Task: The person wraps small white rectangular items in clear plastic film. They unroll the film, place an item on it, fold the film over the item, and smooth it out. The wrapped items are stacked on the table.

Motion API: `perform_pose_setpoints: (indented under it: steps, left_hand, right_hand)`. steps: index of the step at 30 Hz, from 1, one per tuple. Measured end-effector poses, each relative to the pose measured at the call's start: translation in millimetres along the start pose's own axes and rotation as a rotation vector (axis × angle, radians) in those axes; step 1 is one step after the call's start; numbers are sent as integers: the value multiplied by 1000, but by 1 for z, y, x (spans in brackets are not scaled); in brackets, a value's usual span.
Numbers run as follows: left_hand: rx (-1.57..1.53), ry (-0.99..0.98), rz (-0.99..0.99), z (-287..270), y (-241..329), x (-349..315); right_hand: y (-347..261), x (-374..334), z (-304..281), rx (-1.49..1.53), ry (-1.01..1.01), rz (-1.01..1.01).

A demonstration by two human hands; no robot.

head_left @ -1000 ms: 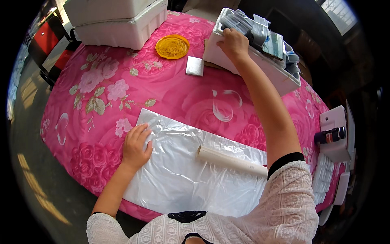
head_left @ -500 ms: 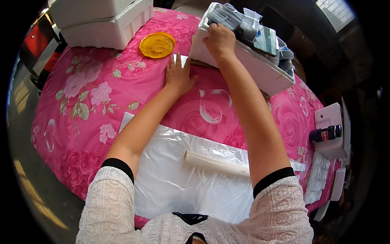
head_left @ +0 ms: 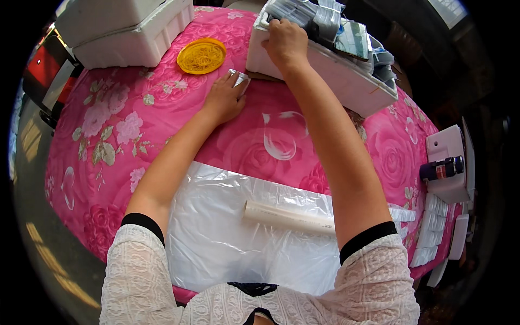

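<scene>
1. A silver square (head_left: 241,81), lying towards the far side of the table (head_left: 254,130), is being partly covered by the left hand (head_left: 222,101); fingers are being laid across it, but whether it is being gripped cannot be told.
2. The rim of a white foam box (head_left: 349,86), to the right of the square, is being touched by the right hand (head_left: 287,44); its fingers are being held bent, with the tips hidden, so a grip cannot be told.
3. Clear packets (head_left: 330,19) and a phone-like slab (head_left: 352,39) are being held in this box.
4. To the left of the square, rubber bands (head_left: 203,57) are being held in a yellow dish (head_left: 180,62).
5. On the near side, a pale tube (head_left: 287,218) is being supported by a shiny plastic sheet (head_left: 216,233).
6. At far left, stacked foam boxes (head_left: 124,46) are being carried by the table.
</scene>
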State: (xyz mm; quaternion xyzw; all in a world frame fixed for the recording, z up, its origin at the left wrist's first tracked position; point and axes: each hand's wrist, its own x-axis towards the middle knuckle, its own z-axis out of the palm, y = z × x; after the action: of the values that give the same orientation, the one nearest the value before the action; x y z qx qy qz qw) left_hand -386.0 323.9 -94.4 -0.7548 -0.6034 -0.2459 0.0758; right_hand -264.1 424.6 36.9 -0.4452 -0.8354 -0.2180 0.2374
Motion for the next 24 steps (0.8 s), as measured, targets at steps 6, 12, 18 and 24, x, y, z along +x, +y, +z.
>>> perform_pose_setpoints:
  steps: [6, 12, 18, 24]
  left_hand:
    - [-102, 46, -124, -4, 6, -3]
    - [-95, 37, -107, -37, 11, -33]
    - [-205, -104, -170, -127, 44, -124]
    - [-276, -157, -236, -195, 95, -230]
  right_hand:
    - [-1, -1, 0, 38, 44, 3]
    - [14, -18, -8, 292, 116, -100]
    - [6, -160, -92, 803, -253, -138]
    - [35, -320, -179, 688, -561, -74]
